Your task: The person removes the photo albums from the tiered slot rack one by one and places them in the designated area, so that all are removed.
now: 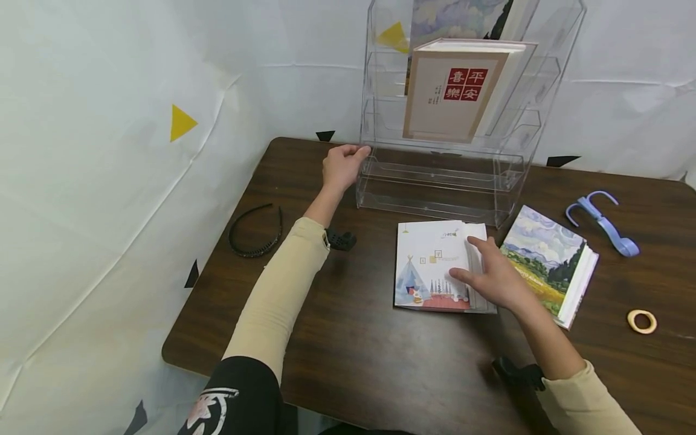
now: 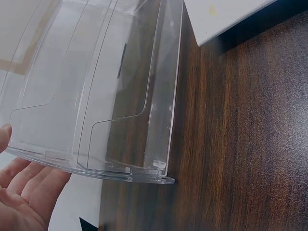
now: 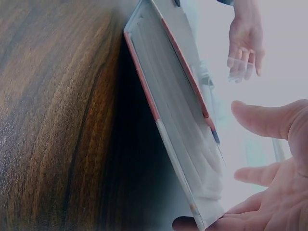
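My left hand pinches the left side edge of a clear acrylic rack; the left wrist view has the thumb on one side of the rack and the fingers of the hand on the other. Over the right part of a white book with a tent picture is my right hand, thumb and fingers spread. Seen by the right wrist camera, the hand has its lower fingers at a corner of the thick book, the thumb apart from the cover.
A beige book with red squares and a painted-cover book stand in the rack. Right of the white book lies a landscape-cover book, then a blue hook-shaped item and a yellowish ring. A black headband lies left.
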Demonstrator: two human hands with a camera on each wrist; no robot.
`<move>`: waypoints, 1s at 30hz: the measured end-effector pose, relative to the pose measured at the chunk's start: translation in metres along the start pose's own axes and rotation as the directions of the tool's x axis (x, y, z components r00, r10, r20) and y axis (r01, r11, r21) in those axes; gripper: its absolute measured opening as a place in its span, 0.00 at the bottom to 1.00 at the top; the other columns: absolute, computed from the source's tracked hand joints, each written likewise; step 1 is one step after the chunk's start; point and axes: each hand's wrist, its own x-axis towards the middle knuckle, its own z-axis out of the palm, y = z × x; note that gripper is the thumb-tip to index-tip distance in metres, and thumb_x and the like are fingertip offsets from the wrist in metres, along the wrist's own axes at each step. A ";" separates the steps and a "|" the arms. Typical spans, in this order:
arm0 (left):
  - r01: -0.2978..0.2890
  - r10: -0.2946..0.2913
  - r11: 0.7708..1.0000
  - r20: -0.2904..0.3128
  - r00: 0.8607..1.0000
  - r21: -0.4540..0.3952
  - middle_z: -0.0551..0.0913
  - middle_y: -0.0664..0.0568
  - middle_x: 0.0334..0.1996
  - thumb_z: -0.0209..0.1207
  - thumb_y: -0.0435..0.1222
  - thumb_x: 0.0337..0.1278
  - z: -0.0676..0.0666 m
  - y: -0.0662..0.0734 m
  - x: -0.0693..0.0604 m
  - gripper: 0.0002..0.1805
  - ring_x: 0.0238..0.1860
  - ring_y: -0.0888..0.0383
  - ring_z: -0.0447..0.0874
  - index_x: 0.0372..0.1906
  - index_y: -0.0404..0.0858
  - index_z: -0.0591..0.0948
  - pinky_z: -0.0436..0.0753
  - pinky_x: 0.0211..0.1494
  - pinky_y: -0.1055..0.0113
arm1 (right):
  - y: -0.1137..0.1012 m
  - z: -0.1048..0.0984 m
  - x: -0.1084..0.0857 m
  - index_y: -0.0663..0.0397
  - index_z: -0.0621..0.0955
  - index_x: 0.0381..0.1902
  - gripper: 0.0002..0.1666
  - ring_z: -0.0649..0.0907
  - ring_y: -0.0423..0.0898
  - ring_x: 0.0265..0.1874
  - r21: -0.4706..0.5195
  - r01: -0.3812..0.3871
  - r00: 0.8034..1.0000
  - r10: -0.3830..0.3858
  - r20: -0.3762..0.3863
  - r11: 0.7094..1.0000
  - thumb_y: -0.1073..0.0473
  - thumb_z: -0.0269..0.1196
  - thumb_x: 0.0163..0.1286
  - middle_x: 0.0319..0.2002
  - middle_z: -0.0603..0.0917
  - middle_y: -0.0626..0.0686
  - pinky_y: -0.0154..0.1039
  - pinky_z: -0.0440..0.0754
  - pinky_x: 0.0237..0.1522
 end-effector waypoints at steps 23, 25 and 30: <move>-0.004 0.004 1.000 -0.005 1.000 -0.007 0.85 0.56 0.41 0.60 0.58 0.62 0.001 0.002 -0.001 0.23 0.32 0.58 0.83 0.50 0.48 0.86 0.80 0.40 0.63 | -0.001 -0.001 -0.004 0.68 0.56 0.74 0.43 0.46 0.74 0.71 0.049 0.025 0.997 -0.028 0.067 0.999 0.44 0.55 0.75 0.73 0.39 0.76 0.72 0.52 0.63; -0.002 0.002 1.000 -0.007 1.000 -0.006 0.85 0.56 0.41 0.60 0.58 0.61 0.000 0.001 -0.002 0.23 0.32 0.58 0.83 0.50 0.48 0.86 0.79 0.39 0.62 | -0.001 -0.003 -0.004 0.68 0.58 0.73 0.41 0.51 0.74 0.70 0.036 0.049 0.997 -0.051 0.057 0.998 0.46 0.55 0.76 0.73 0.43 0.76 0.72 0.55 0.63; -0.009 0.009 1.000 -0.004 1.000 -0.008 0.85 0.56 0.41 0.60 0.58 0.62 0.000 -0.001 -0.001 0.22 0.32 0.57 0.83 0.50 0.47 0.86 0.80 0.38 0.62 | -0.002 -0.016 -0.001 0.67 0.66 0.69 0.34 0.70 0.70 0.62 0.017 0.124 0.990 -0.123 -0.065 0.992 0.48 0.54 0.77 0.65 0.67 0.74 0.67 0.70 0.55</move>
